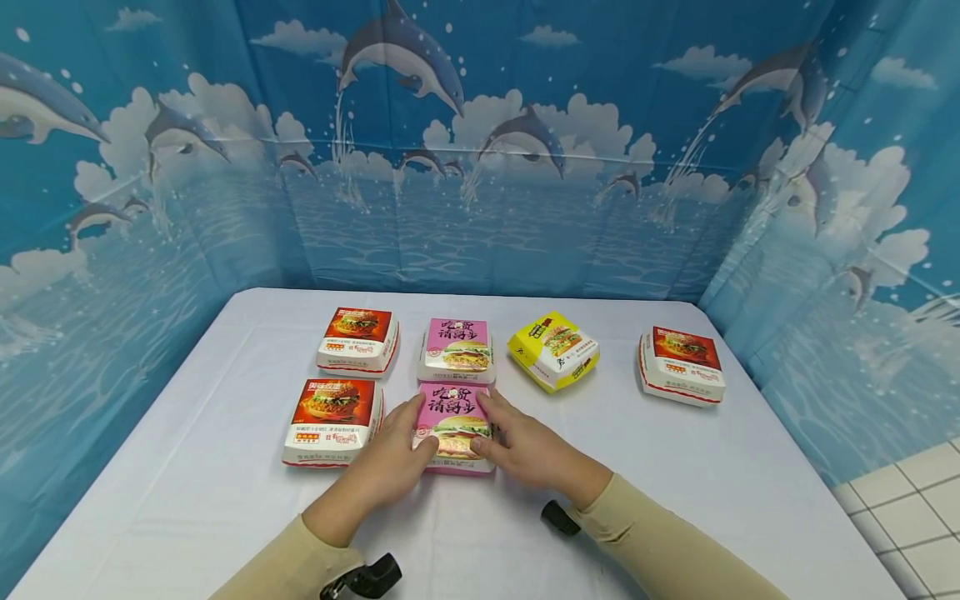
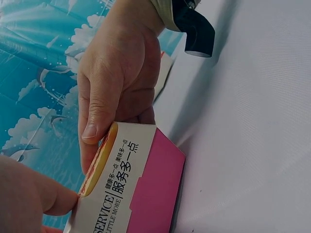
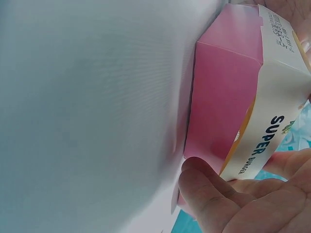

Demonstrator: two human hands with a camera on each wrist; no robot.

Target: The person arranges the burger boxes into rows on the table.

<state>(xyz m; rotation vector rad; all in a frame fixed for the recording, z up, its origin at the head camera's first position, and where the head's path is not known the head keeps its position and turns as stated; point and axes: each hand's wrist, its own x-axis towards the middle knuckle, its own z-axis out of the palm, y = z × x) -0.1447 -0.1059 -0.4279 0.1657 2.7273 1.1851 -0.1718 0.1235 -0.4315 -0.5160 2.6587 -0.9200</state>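
Observation:
A pink-and-white burger box (image 1: 452, 414) lies flat on the table between both hands, its lid printed with a burger and dark lettering. Along its left side my left hand (image 1: 392, 458) holds it, thumb at the near top edge. My right hand (image 1: 529, 444) grips the opposite side, thumb likewise on the lid's edge. In the left wrist view the box's pink base (image 2: 158, 187) sits low against the white cloth. The right wrist view shows fingers at the corner of its side wall (image 3: 221, 97). Directly behind stands a matching pink burger box (image 1: 456, 354).
Two red-and-white burger boxes (image 1: 333, 417) stand one behind the other at left. A yellow-and-white burger box (image 1: 555, 350) sits turned at an angle, right of the pink pair. Another red-and-white box (image 1: 681, 364) is farther right. A dolphin-print curtain (image 1: 480, 225) surrounds the white table (image 1: 675, 500).

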